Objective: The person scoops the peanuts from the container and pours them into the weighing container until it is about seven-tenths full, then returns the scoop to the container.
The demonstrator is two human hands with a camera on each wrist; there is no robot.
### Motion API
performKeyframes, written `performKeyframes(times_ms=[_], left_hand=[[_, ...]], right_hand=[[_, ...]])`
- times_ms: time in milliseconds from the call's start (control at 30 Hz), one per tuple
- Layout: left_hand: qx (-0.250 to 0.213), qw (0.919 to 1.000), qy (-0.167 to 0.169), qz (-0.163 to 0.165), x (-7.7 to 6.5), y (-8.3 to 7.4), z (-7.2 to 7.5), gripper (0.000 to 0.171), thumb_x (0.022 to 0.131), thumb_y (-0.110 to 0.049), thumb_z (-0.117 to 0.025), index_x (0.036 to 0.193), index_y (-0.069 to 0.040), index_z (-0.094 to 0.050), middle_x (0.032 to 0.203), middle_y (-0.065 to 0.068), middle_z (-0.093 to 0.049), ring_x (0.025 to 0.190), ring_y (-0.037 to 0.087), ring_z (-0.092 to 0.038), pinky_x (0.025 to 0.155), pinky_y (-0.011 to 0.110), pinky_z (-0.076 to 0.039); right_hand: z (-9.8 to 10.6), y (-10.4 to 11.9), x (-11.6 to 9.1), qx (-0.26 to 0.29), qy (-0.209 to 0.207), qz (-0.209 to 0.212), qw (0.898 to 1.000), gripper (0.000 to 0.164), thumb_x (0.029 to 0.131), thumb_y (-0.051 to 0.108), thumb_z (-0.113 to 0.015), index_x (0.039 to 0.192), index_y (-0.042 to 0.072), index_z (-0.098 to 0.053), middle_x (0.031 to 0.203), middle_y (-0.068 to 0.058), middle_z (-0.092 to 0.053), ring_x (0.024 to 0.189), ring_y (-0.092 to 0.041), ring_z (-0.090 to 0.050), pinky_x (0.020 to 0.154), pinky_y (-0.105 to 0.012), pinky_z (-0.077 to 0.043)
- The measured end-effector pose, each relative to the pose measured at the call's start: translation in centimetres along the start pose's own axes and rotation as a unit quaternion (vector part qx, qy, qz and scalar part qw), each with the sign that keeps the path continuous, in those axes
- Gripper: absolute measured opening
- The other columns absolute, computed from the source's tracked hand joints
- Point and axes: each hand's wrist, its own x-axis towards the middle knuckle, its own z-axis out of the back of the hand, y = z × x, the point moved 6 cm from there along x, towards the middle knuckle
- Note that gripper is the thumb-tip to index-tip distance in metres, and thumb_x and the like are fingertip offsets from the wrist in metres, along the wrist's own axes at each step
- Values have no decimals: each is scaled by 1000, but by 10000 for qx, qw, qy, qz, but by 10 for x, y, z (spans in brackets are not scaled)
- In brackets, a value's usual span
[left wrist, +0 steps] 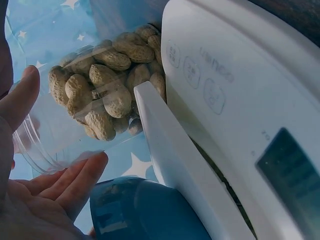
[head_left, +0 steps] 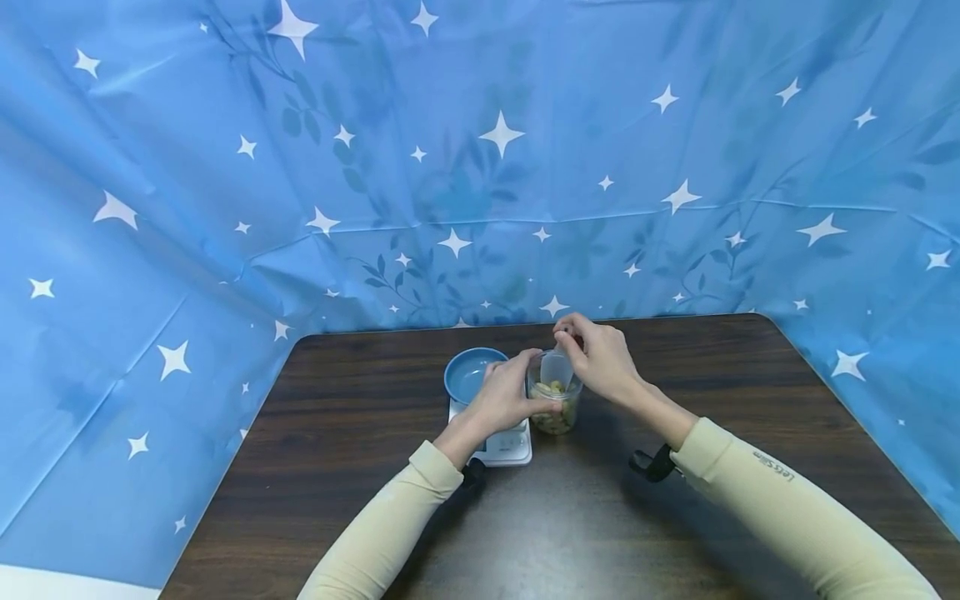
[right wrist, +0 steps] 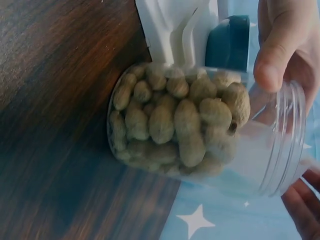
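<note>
A clear plastic jar, part filled with unshelled peanuts, stands upright on the table. My left hand grips it near the rim, thumb on one side and fingers on the other. Above the jar's mouth, my right hand pinches the handle of a whitish scoop, whose head is inside the jar over the peanuts. Just left of the jar, a blue bowl sits on a white kitchen scale. Part of the scale is hidden behind my left hand.
A dark wood-grain table lies under everything, its far edge just beyond the bowl and jar. Behind it hangs a blue curtain with white stars. The scale's display faces my side.
</note>
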Motion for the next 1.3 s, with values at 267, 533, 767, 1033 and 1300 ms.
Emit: performKeyframes(times_ms=[267,533,767,1033,1300], left_hand=[[-123,9999,22,111,1,2,0,88,84,-51,-83,151,-10,-45,139,4,-62,123,18,-59,114,53,-29],[-107,9998,73,155,0,3,-2,86,84,-49,-84,150,-10,-46,140,5,-61,121,20,-60,114,53,-30],[-117,9999,33,96,1,2,-1,83,83,-46,-86,148,-10,-47,134,4,-63,116,19,-62,113,53,-31],[-108,9999,-30,-17,3,2,2,80,80,-48,-88,142,-13,-51,127,0,-65,111,14,-61,111,53,-33],[-58,10000,-44,-9,3,2,3,81,79,-52,-87,140,-12,-52,124,0,-66,103,13,-60,106,51,-35]], right_hand=[[5,1,2,-54,-358,-282,9989,8,103,8,-63,103,2,-69,72,0,-65,39,-7,-34,39,-30,-30],[-5,1,-3,-63,51,-457,9989,9,104,11,-61,104,3,-67,72,0,-65,42,-10,-37,41,-30,-31],[-7,1,-5,-80,-262,-613,9977,9,102,11,-64,102,3,-69,71,0,-67,40,-10,-37,41,-30,-31],[-2,-7,-4,170,-487,-1162,9919,12,100,11,-65,96,2,-72,66,-1,-69,36,-10,-34,39,-30,-29],[3,-19,-4,532,-400,-1823,9810,17,103,14,-63,100,0,-73,68,-4,-71,39,-14,-49,41,-30,-35]])
